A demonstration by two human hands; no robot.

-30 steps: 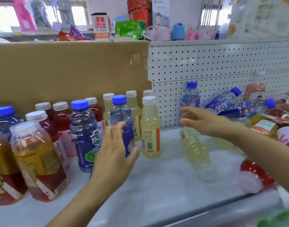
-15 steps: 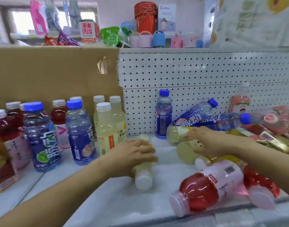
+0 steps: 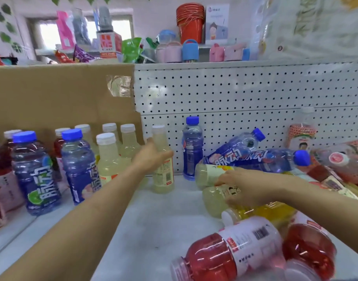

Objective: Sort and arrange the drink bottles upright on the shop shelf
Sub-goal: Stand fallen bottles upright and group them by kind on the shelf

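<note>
1. The left hand (image 3: 152, 157) grips an upright pale yellow plastic bottle with a white cap (image 3: 164, 175), its fingers curled round the bottle's middle.
2. That bottle stands on the white shop shelf (image 3: 153, 220), just right of a row of matching pale yellow bottles (image 3: 109, 157) and near the white pegboard back wall (image 3: 235, 94).
3. The right hand (image 3: 249, 189) curls round a lying pale yellow bottle (image 3: 213, 201), amid a heap of bottles.
4. Two blue-capped clear bottles (image 3: 235, 151) lie tilted behind it, and a red drink bottle (image 3: 224, 258) lies on its side at the shelf's front.
</note>
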